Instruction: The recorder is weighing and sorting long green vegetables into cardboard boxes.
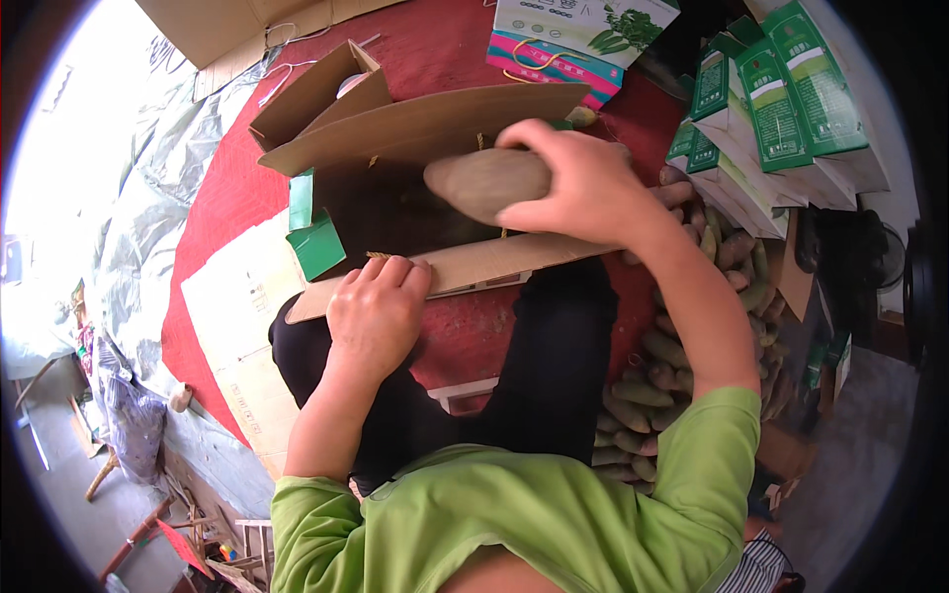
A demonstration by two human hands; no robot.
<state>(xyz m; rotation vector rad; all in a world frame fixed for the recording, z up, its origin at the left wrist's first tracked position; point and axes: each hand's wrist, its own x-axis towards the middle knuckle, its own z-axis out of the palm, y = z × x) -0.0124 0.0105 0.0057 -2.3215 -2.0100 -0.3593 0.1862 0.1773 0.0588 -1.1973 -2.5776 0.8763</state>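
My right hand (578,188) holds a thick brown tuber (489,185), like a large sweet potato, over the open cardboard box (425,127). Thumb and fingers clasp one end of it, and motion blurs it a little. My left hand (381,306) grips the near flap (470,265) of the box, fingers bent over its edge. Green-faced flaps (316,245) stick out at the box's left end, and yellow cord shows on its walls. The inside is dark, so I cannot tell what lies in it.
A heap of similar tubers (643,393), greenish and pinkish, lies to my right. Green and white cartons (786,94) stand behind it. A smaller cardboard box (321,99) and a printed gift box (583,25) are at the back. Flattened cardboard (237,306) lies on the left.
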